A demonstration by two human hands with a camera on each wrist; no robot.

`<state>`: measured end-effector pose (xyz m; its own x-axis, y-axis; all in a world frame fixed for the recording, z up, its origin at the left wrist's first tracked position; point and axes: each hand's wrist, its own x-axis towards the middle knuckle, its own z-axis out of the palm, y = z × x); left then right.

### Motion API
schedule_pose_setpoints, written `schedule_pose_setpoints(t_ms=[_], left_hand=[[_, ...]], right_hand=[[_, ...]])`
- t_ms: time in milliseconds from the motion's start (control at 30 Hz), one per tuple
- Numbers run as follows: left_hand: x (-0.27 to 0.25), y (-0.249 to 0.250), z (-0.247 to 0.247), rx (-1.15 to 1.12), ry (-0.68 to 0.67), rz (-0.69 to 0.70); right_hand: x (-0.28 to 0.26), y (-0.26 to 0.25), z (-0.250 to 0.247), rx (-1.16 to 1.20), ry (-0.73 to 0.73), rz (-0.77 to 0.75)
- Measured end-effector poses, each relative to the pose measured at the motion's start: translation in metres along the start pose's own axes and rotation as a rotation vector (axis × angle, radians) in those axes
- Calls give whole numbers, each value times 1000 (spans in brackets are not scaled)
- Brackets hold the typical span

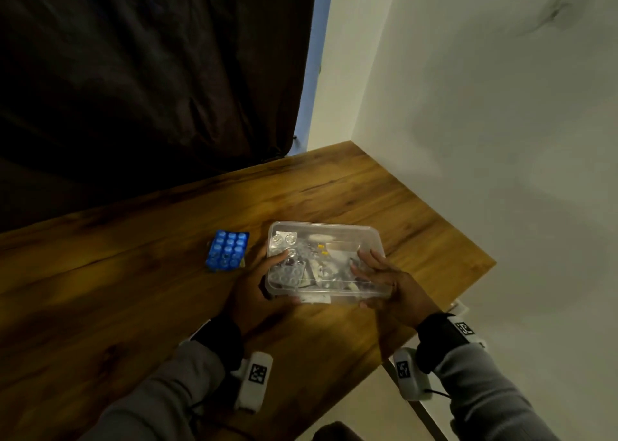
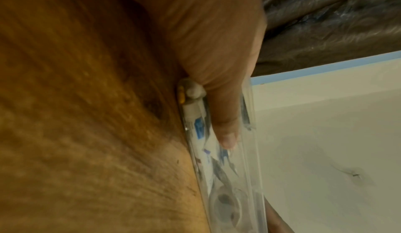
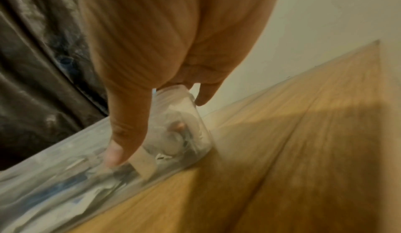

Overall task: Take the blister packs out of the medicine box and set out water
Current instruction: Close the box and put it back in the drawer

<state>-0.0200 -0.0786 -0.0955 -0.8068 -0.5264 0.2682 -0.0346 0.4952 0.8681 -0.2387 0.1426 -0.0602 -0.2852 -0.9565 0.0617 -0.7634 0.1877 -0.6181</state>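
Note:
A clear plastic medicine box (image 1: 334,230) with its lid on lies on the wooden table (image 1: 133,273). Silver blister packs (image 1: 291,273) and other packets show through the lid. My left hand (image 1: 277,280) grips the box's near left corner, thumb on top of the lid (image 2: 225,133). My right hand (image 1: 371,280) grips the near right corner, its fingers laid across the lid and the thumb (image 3: 117,152) against the near side of the box (image 3: 65,176). A blue blister pack (image 1: 227,250) lies flat on the table just left of the box.
A black curtain (image 1: 133,72) hangs behind the table's far edge. A pale wall (image 1: 501,139) runs along the right. The table's right edge (image 1: 468,290) is close to the box, with floor below.

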Motion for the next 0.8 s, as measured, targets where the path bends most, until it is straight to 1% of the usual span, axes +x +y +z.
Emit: schedule_pose_setpoints(t_ms=[33,100,200,267,300,367,400,467,500,533,567,600,633,667,733,800], left_hand=[[0,0,1,-31,-3,-16],[-1,2,4,-81,-2,-47],[-2,12,11,-130,21,-82],[-4,17,17,-198,42,-115],[-7,20,20,-239,58,-135],[-18,20,27,-261,99,-177],[-27,20,31,-232,114,-204],[-49,26,39,-127,135,-256],[-59,30,43,-86,135,-266],[-68,35,47,-73,131,-268],[-76,40,51,-81,135,-272],[-83,46,55,-98,149,-268],[-90,51,60,-112,160,-262],[-98,57,65,-116,160,-264],[-119,67,79,-79,126,-276],[-143,74,90,-4,72,-251]], right_hand=[[1,2,2,-58,-1,11],[-1,5,4,-80,5,50],[2,4,2,-99,63,61],[2,-2,3,-97,142,138],[-3,-9,4,-80,219,210],[-23,-15,14,64,447,377],[-37,-22,20,175,593,445],[-66,-40,35,368,911,642],[-76,-46,45,514,1017,776],[-81,-51,55,727,1039,927],[-86,-50,65,974,947,1068],[-89,-47,74,1192,789,1155],[-91,-41,85,1359,648,1174],[-91,-36,93,1479,572,1157],[-89,-22,111,1523,562,1122],[-86,-17,118,1563,572,1114]])
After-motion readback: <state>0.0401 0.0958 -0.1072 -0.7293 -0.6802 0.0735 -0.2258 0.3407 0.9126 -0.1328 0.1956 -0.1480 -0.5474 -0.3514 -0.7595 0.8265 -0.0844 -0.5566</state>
